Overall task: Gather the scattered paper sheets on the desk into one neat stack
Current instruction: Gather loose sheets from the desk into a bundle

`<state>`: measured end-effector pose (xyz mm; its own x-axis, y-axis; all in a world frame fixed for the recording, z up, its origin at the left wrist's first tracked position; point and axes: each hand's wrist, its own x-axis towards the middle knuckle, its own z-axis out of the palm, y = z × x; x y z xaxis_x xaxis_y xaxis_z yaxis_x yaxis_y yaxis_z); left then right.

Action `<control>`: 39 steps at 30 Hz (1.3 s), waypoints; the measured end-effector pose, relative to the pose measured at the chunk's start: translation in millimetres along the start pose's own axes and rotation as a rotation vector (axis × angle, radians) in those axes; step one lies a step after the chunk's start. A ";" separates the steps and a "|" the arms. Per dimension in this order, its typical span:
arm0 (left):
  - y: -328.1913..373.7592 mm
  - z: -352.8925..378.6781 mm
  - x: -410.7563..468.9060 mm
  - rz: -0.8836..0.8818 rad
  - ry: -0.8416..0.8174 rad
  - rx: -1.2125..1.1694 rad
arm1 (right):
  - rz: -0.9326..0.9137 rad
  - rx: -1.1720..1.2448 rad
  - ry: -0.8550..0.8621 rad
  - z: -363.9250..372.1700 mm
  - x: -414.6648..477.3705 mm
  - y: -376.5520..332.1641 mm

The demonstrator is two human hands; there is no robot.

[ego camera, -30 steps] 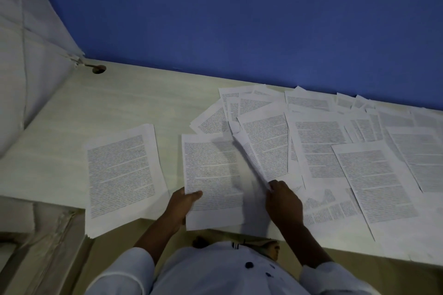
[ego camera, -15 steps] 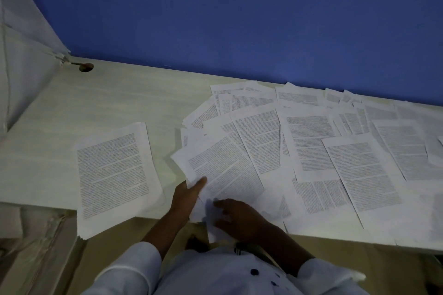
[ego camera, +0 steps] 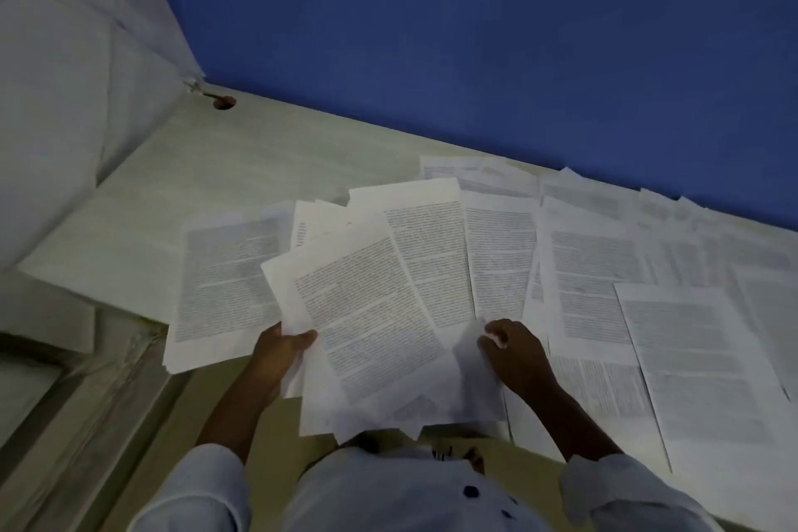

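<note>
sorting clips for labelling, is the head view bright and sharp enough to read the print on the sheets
Head view: dim, bluish light, no glare. The fanned white printed paper sheets held by the left hand and right hand show text only as grey lines, unreadable. The loose white sheets at the right on the pale wood-grain desk are even blurrier.

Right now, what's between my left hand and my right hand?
In the head view, a fanned bunch of printed sheets spans the gap; the left hand grips its left edge, the right hand its lower right corner.
</note>
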<state>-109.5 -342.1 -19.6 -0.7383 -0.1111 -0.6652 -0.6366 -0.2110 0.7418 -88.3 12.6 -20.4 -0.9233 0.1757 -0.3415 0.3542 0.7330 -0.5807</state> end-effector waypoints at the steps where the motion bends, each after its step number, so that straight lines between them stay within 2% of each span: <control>1: 1.0 -3.6 -1.4 0.013 0.006 -0.016 | 0.015 -0.008 0.000 -1.3 1.4 2.6; 6: -0.8 -23.9 -28.3 0.123 0.185 -0.124 | -0.045 0.079 -0.030 -5.3 13.9 -11.2; 10: 7.8 -22.9 -47.5 0.218 0.220 -0.199 | 0.004 0.412 -0.158 -18.7 31.9 -35.1; 13: 12.4 -13.6 -67.2 0.293 0.133 -0.133 | -0.013 0.627 -0.206 -37.3 44.1 -60.3; 16: 12.5 -13.8 -77.2 0.190 -0.011 -0.029 | -0.090 0.764 -0.409 -51.3 53.4 -70.1; 19: 4.9 -0.6 -88.1 0.096 -0.108 -0.042 | -0.092 0.656 -0.556 -58.1 57.0 -62.6; 23: -14.6 32.9 -95.6 -0.005 -0.211 0.007 | -0.067 0.599 -0.517 -62.0 53.2 -34.0; 26: -25.7 52.5 -93.8 -0.029 -0.206 0.056 | -0.029 0.565 -0.488 -71.6 48.3 -11.5; 30: -31.1 74.2 -88.8 -0.083 -0.110 0.123 | -0.021 0.338 -0.269 -82.1 48.3 19.5; 34: -41.3 82.1 -79.6 -0.190 -0.065 0.010 | -0.065 0.189 -0.067 -87.1 44.4 47.6; 36: -44.3 85.2 -80.3 -0.219 -0.098 -0.039 | -0.064 0.219 -0.042 -89.8 41.9 55.0; 39: -46.0 88.0 -73.6 -0.172 -0.111 0.023 | -0.040 0.251 -0.121 -89.4 37.3 53.2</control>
<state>-45.5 -238.7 2.7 -0.6376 0.0323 -0.7697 -0.7594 -0.1949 0.6208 -117.1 116.9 2.1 -0.9184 0.0589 -0.3913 0.3572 0.5492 -0.7555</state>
